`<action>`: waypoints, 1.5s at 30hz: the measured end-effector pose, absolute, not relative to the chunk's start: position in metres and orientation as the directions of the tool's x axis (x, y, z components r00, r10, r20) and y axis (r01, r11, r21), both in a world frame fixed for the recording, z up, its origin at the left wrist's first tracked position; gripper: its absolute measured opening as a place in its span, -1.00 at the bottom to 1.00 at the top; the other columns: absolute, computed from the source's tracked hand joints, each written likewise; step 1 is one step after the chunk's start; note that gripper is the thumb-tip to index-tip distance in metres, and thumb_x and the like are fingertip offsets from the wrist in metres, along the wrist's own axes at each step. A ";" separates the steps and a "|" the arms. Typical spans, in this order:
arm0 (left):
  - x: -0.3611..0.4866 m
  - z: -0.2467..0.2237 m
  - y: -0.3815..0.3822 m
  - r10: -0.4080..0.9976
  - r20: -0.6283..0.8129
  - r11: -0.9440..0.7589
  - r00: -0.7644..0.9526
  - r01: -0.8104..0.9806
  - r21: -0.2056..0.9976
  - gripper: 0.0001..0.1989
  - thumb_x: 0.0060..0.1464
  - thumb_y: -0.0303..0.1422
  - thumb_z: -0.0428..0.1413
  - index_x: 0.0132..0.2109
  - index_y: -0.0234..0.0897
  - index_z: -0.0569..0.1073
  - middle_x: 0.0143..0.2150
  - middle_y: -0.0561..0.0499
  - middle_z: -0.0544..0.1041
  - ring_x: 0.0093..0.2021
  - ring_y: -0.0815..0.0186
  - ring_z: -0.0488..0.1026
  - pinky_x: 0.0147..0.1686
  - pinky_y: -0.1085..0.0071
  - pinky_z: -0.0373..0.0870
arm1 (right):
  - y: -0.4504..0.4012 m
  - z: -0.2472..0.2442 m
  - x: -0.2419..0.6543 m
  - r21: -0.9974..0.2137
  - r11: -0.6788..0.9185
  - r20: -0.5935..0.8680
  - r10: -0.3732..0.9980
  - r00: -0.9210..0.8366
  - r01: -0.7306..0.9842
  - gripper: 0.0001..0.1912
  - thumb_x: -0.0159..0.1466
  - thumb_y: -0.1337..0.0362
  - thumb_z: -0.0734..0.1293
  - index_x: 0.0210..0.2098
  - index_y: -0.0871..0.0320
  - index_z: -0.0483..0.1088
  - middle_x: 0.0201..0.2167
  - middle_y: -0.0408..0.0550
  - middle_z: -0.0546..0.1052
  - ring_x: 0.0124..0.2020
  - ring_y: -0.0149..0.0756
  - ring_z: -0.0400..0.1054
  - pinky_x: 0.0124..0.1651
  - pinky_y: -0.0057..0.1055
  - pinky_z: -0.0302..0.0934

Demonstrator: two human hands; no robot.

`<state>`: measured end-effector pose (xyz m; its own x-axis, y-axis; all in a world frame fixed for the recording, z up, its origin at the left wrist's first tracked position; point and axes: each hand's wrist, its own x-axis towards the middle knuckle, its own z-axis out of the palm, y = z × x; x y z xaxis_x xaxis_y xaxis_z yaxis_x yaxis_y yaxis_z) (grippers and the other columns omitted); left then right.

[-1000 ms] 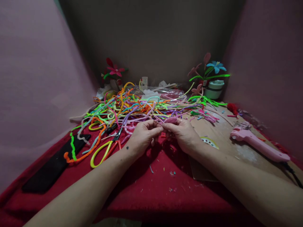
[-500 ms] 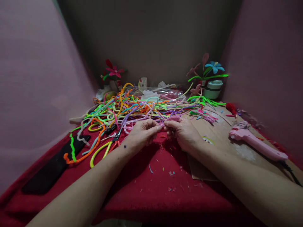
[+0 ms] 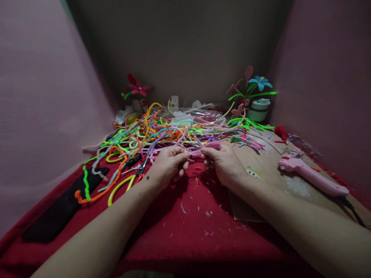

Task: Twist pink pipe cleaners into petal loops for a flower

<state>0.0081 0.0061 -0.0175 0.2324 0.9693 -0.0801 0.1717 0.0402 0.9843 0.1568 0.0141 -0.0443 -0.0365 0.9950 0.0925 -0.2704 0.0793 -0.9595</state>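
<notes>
My right hand (image 3: 222, 160) is closed on a looped pink pipe-cleaner piece (image 3: 213, 145), whose fuzzy curve shows above the fingers. To its left, my left hand (image 3: 171, 162) has thumb and index finger pinched together beside the thin pink end; what lies between these fingertips is too small to make out. A narrow gap separates the two hands over the red cloth (image 3: 185, 247). Just behind them spreads a tangled heap of coloured pipe cleaners (image 3: 162, 133).
Yellow-handled scissors (image 3: 120, 189) and a black flat object (image 3: 58, 212) lie at left. On the cardboard (image 3: 269, 185) at right rests a pink glue gun (image 3: 313, 175). Fuzzy flowers (image 3: 261, 82) and a mint container (image 3: 259, 110) stand at the back.
My left hand has shifted slightly left, away from my right hand, widening the gap between their fingertips. The whole view has moved a little.
</notes>
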 end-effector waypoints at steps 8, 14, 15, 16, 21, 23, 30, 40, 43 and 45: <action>0.008 -0.027 0.010 0.882 0.419 -0.467 0.215 0.510 0.722 -0.78 -0.03 -0.26 0.15 -0.27 -0.31 0.45 -0.37 0.01 0.45 -0.38 0.37 0.36 -0.36 0.47 0.26 | 0.013 -0.046 0.156 -0.949 0.056 0.074 0.996 -0.048 -0.310 -0.94 0.03 0.34 0.28 -0.55 0.20 0.31 -0.67 -0.21 0.34 -0.71 -0.53 0.11 -0.67 -0.53 -0.04; 0.009 -0.036 0.008 0.751 0.562 -0.637 0.347 0.606 0.477 -0.91 0.03 -0.43 0.09 -0.41 -0.30 0.46 -0.46 0.03 0.44 -0.41 0.38 0.35 -0.36 0.46 0.24 | 0.011 -0.048 0.153 -0.951 0.064 0.089 0.994 -0.069 -0.303 -0.91 0.01 0.33 0.29 -0.58 0.21 0.31 -0.69 -0.23 0.32 -0.72 -0.53 0.10 -0.68 -0.53 -0.03; 0.010 -0.036 0.008 0.762 0.553 -0.628 0.336 0.593 0.504 -0.91 0.03 -0.44 0.08 -0.41 -0.29 0.46 -0.47 0.04 0.44 -0.42 0.38 0.35 -0.37 0.46 0.24 | 0.011 -0.048 0.153 -0.950 0.059 0.085 0.994 -0.071 -0.307 -0.91 0.02 0.32 0.29 -0.58 0.21 0.31 -0.70 -0.23 0.32 -0.73 -0.53 0.10 -0.68 -0.53 -0.03; 0.010 -0.035 0.008 0.784 0.531 -0.607 0.320 0.573 0.551 -0.91 0.03 -0.43 0.08 -0.41 -0.29 0.46 -0.47 0.05 0.45 -0.42 0.38 0.35 -0.37 0.46 0.24 | 0.011 -0.048 0.153 -0.949 0.056 0.082 0.994 -0.072 -0.310 -0.90 0.02 0.32 0.29 -0.58 0.21 0.30 -0.70 -0.23 0.32 -0.72 -0.53 0.10 -0.68 -0.53 -0.03; 0.015 -0.029 0.008 0.918 0.309 -0.391 0.249 0.427 0.815 -0.90 0.01 -0.40 0.09 -0.42 -0.32 0.45 -0.47 0.08 0.45 -0.43 0.40 0.35 -0.40 0.50 0.25 | 0.011 -0.046 0.153 -0.949 0.053 0.077 0.995 -0.067 -0.310 -0.88 0.01 0.33 0.29 -0.62 0.21 0.28 -0.71 -0.23 0.30 -0.73 -0.53 0.11 -0.67 -0.53 -0.02; 0.015 -0.026 0.008 0.946 0.232 -0.308 0.227 0.401 0.863 -0.82 0.03 -0.33 0.07 -0.46 -0.33 0.42 -0.56 0.11 0.37 -0.52 0.44 0.28 -0.49 0.51 0.20 | 0.012 -0.046 0.154 -0.951 0.045 0.068 0.995 -0.067 -0.307 -0.89 0.01 0.34 0.29 -0.61 0.22 0.29 -0.71 -0.23 0.31 -0.73 -0.53 0.11 -0.68 -0.53 -0.03; 0.007 -0.022 0.009 0.957 0.109 -0.159 0.268 0.173 0.972 -0.73 0.00 -0.21 0.11 -0.22 -0.32 0.43 -0.43 0.08 0.40 -0.51 0.44 0.27 -0.51 0.51 0.21 | 0.011 -0.048 0.154 -0.952 -0.021 0.036 0.983 -0.181 -0.306 -0.91 0.02 0.33 0.31 -0.57 0.20 0.32 -0.71 -0.23 0.31 -0.74 -0.51 0.11 -0.70 -0.52 0.00; 0.015 -0.018 0.005 0.942 0.203 -0.245 0.266 0.133 0.961 -0.90 -0.11 -0.40 0.20 -0.42 -0.37 0.48 -0.48 0.06 0.44 -0.46 0.44 0.30 -0.42 0.51 0.22 | 0.010 -0.050 0.154 -0.945 -0.084 0.001 0.966 -0.259 -0.315 -0.94 0.01 0.37 0.26 -0.57 0.21 0.35 -0.71 -0.20 0.34 -0.75 -0.50 0.15 -0.73 -0.53 0.03; 0.015 -0.019 0.005 0.942 0.186 -0.220 0.281 0.097 0.971 -0.91 -0.11 -0.41 0.20 -0.41 -0.36 0.47 -0.48 0.07 0.44 -0.50 0.47 0.29 -0.47 0.53 0.22 | 0.010 -0.049 0.154 -0.944 -0.080 0.005 0.967 -0.256 -0.321 -0.94 0.01 0.37 0.26 -0.56 0.21 0.36 -0.70 -0.20 0.35 -0.75 -0.49 0.16 -0.72 -0.53 0.04; 0.013 -0.021 0.006 0.938 0.173 -0.204 0.300 0.075 0.976 -0.91 -0.11 -0.44 0.19 -0.38 -0.35 0.45 -0.48 0.09 0.43 -0.53 0.49 0.28 -0.50 0.54 0.21 | 0.010 -0.049 0.154 -0.946 -0.061 0.024 0.966 -0.256 -0.318 -0.92 0.01 0.37 0.27 -0.59 0.21 0.35 -0.71 -0.20 0.35 -0.74 -0.49 0.16 -0.70 -0.53 0.05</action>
